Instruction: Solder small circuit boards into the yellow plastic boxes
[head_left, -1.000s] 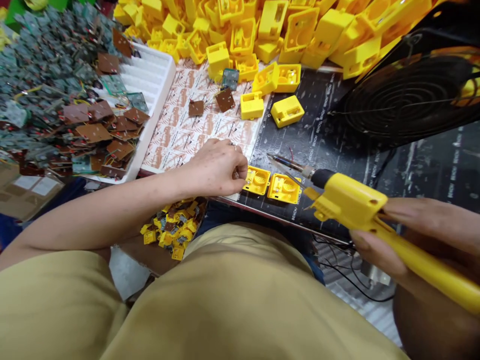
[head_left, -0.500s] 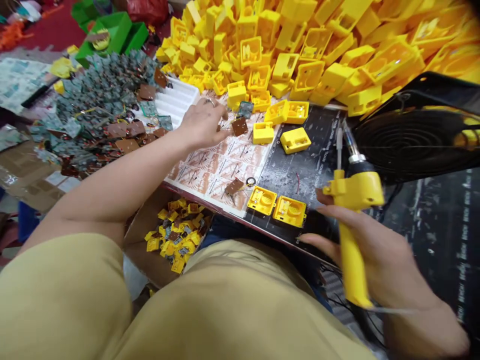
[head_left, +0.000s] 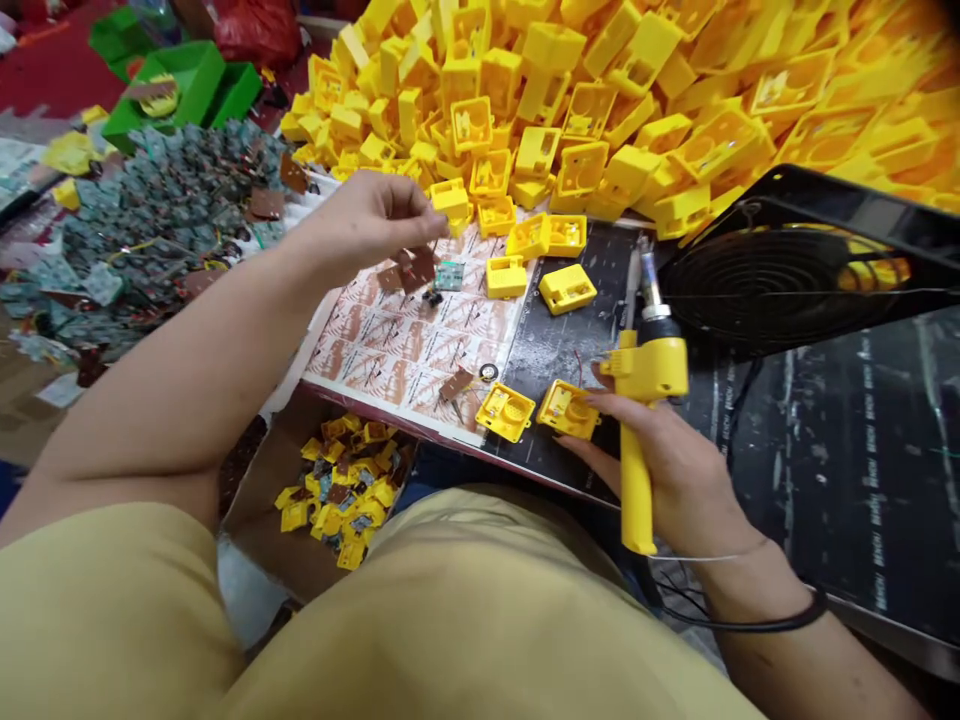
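Note:
My left hand [head_left: 386, 225] is closed in a pinch over the printed sheet. A brown circuit board [head_left: 418, 270] hangs just under its fingertips, with a green circuit board [head_left: 450, 275] close beside it; the exact grip point is hidden. My right hand [head_left: 660, 450] wraps around a yellow soldering gun [head_left: 636, 490], its metal tip pointing up and away. The thumb and fingertips of that hand also reach the edges of an open yellow case half [head_left: 568, 410]. Left of it lies another yellow case half [head_left: 506, 412], near a small round speaker-like part [head_left: 488, 372] and a brown board [head_left: 456, 384].
A big heap of yellow cases [head_left: 555, 60] fills the back. Grey-green circuit boards [head_left: 150, 210] are piled at left, near green trays [head_left: 176, 95]. A black fan [head_left: 795, 270] stands right. Below the table edge, a cardboard box [head_left: 262, 520] holds yellow assemblies.
My left hand has lifted and closed, drawing circuit boards left and nearer. My right hand has moved left with the soldering gun and reached the right case half, which is now tilted.

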